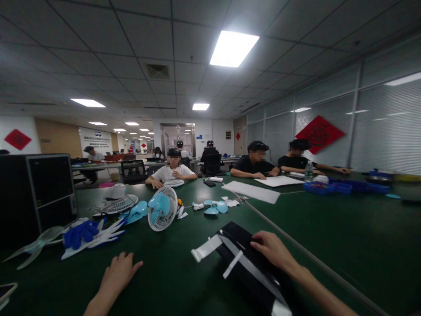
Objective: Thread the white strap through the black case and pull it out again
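Observation:
My left hand (120, 274) lies palm down on the green table, its fingers loosely spread and holding nothing. On the right, my right hand (271, 250) rests over the far edge of a flat black item (230, 232), fingers curled against it. A grey strip (245, 263) runs along the item. White tabs (207, 249) stick out from its left side. What the item is I cannot make out. Blue-and-white gloves (90, 237) lie beyond my left hand. Farther off, a white fan guard with light-blue blades (163, 208) stands on edge.
A black computer case (49, 188) stands at the left, near pale loose fan blades (34, 246). A long grey strip (296, 241) crosses the table at my right. Beyond lie light-blue blade pieces (213, 207), a white sheet (251, 191) and blue trays (329, 188). Several people sit farther back.

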### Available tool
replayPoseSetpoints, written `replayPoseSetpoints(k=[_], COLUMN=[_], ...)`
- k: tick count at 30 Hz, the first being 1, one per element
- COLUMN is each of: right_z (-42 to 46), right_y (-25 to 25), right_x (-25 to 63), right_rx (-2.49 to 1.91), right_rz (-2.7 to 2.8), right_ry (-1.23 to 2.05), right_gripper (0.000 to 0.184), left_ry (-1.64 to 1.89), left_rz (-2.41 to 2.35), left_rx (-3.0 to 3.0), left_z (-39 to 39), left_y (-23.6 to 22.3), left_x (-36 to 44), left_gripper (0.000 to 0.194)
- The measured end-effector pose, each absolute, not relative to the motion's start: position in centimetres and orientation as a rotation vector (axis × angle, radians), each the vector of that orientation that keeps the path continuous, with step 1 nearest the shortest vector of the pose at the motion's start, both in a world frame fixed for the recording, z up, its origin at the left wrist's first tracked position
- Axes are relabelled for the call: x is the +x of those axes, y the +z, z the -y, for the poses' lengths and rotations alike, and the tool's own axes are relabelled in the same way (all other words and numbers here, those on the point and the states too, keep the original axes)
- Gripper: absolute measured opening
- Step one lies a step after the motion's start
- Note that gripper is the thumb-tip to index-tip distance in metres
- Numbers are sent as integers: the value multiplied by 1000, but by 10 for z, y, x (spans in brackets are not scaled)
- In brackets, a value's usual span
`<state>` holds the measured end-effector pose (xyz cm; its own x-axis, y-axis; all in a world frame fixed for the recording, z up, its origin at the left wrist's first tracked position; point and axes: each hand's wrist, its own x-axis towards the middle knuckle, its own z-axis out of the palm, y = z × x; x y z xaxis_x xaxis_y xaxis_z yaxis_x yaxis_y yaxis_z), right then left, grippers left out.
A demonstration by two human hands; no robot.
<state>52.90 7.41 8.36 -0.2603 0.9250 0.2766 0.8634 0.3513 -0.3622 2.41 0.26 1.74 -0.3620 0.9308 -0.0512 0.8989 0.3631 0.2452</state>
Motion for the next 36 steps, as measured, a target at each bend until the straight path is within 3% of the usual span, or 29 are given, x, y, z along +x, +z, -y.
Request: replayPoseSetpoints(k=[8,13,22,32,36], right_z=[-71,-70,-46,23,26], right_y=[78,69,71,42,31], right_x=[640,653,642,643,642], right_rx=[-1933,-1963,-1950,-1885,-1839], right_rz=[1960,1880,1847,1761,1625], right_ry=[174,251,87,634,690], right_gripper=[33,29,31,42,57], left_ry=[262,217,233,193,188], left_rz=[-2476,-2478,-2461,-2413,-2431], left_rx=[1652,1629,1626,1610,1650], left_z=[-8,-17,-23,-26,-29], left_y=[14,2,-8,-8,-15], left_x=[21,12,-4,-9,-11], left_gripper=[70,76,80,84,85])
